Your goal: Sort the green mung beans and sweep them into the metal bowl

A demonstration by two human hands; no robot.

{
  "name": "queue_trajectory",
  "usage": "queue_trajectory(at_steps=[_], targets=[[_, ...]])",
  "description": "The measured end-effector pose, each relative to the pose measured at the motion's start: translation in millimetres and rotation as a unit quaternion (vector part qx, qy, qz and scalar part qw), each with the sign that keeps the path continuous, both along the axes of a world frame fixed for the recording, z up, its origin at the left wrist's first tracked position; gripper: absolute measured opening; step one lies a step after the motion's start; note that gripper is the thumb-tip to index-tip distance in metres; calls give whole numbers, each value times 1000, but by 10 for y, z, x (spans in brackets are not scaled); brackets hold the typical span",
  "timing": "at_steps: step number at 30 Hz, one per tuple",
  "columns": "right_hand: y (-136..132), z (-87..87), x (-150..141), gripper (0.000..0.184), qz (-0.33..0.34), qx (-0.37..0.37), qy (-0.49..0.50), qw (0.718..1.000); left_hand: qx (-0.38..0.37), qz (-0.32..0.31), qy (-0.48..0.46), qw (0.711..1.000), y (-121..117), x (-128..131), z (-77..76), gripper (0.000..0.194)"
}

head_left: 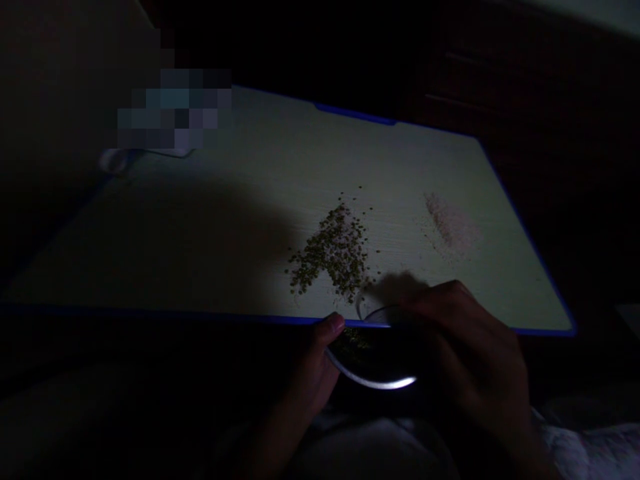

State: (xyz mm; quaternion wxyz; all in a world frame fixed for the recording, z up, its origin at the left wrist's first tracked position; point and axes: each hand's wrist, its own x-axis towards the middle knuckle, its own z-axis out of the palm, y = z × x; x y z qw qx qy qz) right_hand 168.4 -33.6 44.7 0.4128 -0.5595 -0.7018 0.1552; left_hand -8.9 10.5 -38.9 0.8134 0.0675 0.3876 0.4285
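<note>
Below the near edge of a pale, blue-edged table (pixel 210 293), my left hand (pixel 317 367) grips a round bowl (pixel 373 384) with a shiny rim. Its thumb rests at the table edge. Some green grains show dimly inside the bowl. My right hand (pixel 470 347) is closed, palm down, over the edge. From its fingertips a thin, curved-edged thing (pixel 383 312) reaches the tabletop; its kind is too dark to make out. Just beyond lies a loose heap of small green beans (pixel 333 250), with paler grains among them. A pile of pale, rice-like grains (pixel 453 227) lies further right.
At the table's far left is a whitish object (pixel 114 160), partly blurred out by large pixels. A blue strip (pixel 355 115) sits on the far edge. Dark furniture stands behind, and patterned cloth (pixel 590 447) shows at the lower right. The light is very dim.
</note>
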Motion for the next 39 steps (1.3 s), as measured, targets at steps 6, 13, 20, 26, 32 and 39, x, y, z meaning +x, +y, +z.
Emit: queue_trajectory(at_steps=[6, 13, 20, 26, 32, 39], targets=[[-12, -60, -95, 37, -40, 15, -23, 999, 5, 19, -2, 1000, -20, -11, -15, 49], [9, -67, 46, 27, -191, -19, -67, 979, -5, 40, 5, 999, -7, -2, -19, 72], [-23, -2, 68, 26, -187, -8, -70, 980, 3, 42, -3, 999, -12, 1, -40, 71], [-2, -67, -45, 30, -159, -16, -78, 984, 4, 30, -14, 999, -13, -12, -36, 69], [247, -87, 246, 30, -211, 6, -98, 973, 20, 64, -19, 998, -35, -9, -56, 80], [553, 101, 343, 29, -155, 41, -131, 978, 3, 64, -8, 998, -26, -8, -53, 88]])
